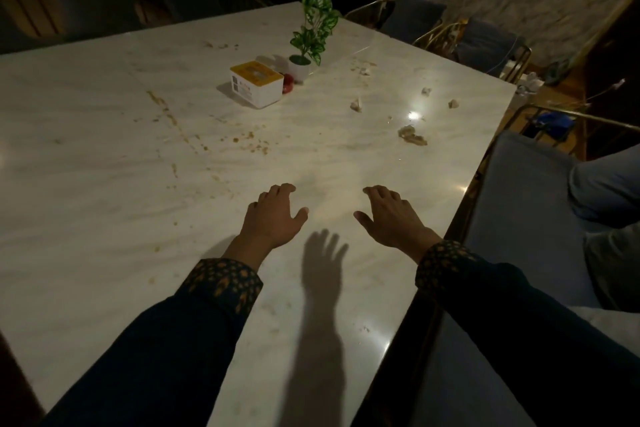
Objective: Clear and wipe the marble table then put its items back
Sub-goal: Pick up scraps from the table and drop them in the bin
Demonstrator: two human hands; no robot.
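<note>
While both hands hover over the near part of the marble table (104,218), neither grips anything: left hand (273,215) and right hand (391,215) are palm-down, fingers loosely curled and spread, released. Whether the fingertips touch the marble I can't tell; a hand shadow falls between the forearms.

Items on the table, far centre: white box with yellow top (256,83), a small red object (288,82) just beside it on the right, and a potted plant (313,28) in a white pot right behind that. All three bunched close together, well apart from the hands.

Mess: brown spill streak (173,125) running from far left toward near centre, with scattered spots around it. Crumpled tissue bits (356,104) on the right half, and a larger dirty wad (410,134) nearer the right edge. Bright light glare on the marble among them.

Around: blue cushioned chair (519,201) tight against the right edge, more gold-framed chairs (485,42) at the far right corner. A person's leg in light trousers (602,191) at the right, cut off by the frame.

Hard to read: the box's label print is too small; room behind is dark; red object half hidden by the box.
</note>
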